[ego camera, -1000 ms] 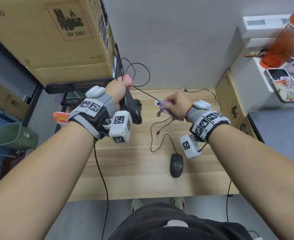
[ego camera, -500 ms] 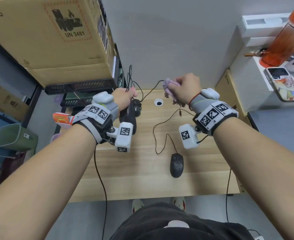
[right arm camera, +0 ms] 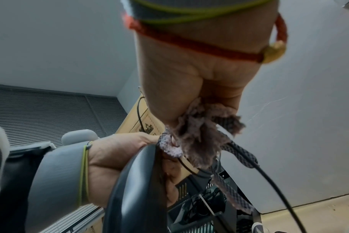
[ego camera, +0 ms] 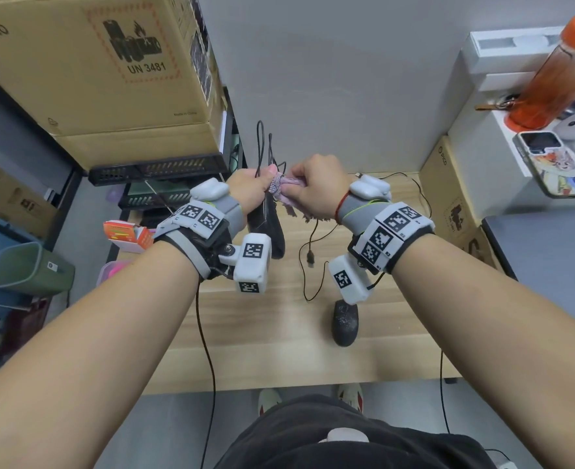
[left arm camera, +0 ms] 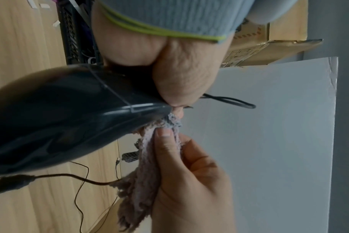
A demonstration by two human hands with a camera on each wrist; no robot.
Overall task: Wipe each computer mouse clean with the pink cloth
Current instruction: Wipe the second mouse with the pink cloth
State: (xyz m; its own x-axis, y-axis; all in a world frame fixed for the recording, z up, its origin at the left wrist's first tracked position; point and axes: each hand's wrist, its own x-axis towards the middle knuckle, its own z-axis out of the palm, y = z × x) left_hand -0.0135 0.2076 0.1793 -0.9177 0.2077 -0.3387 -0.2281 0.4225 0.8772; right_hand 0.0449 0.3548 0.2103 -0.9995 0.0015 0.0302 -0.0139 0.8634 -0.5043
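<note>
My left hand point(ego camera: 252, 187) grips a black wired mouse point(ego camera: 268, 228) held up above the wooden table point(ego camera: 279, 353), nose upward, its cable looping above my fist. The same mouse point(left arm camera: 70, 113) fills the left wrist view. My right hand point(ego camera: 316, 187) pinches the bunched pink cloth point(ego camera: 288, 191) and presses it against the mouse's front end, beside my left thumb. Thumb and fingers clamp the cloth point(left arm camera: 149, 165), whose frayed end hangs down. A second black mouse point(ego camera: 345, 322) lies on the table near the front edge, speckled with dust.
A loose cable with a USB plug point(ego camera: 310, 257) curls over the table. Cardboard boxes point(ego camera: 93, 72) and a black rack stand at left, a green bin point(ego camera: 25, 269) below them. A white shelf point(ego camera: 516, 79) with an orange bottle point(ego camera: 563, 69) and a phone is at right.
My right hand has carried the cloth left from the table's far middle to the mouse's front end. My left hand has lifted the mouse higher and brought it toward the right hand.
</note>
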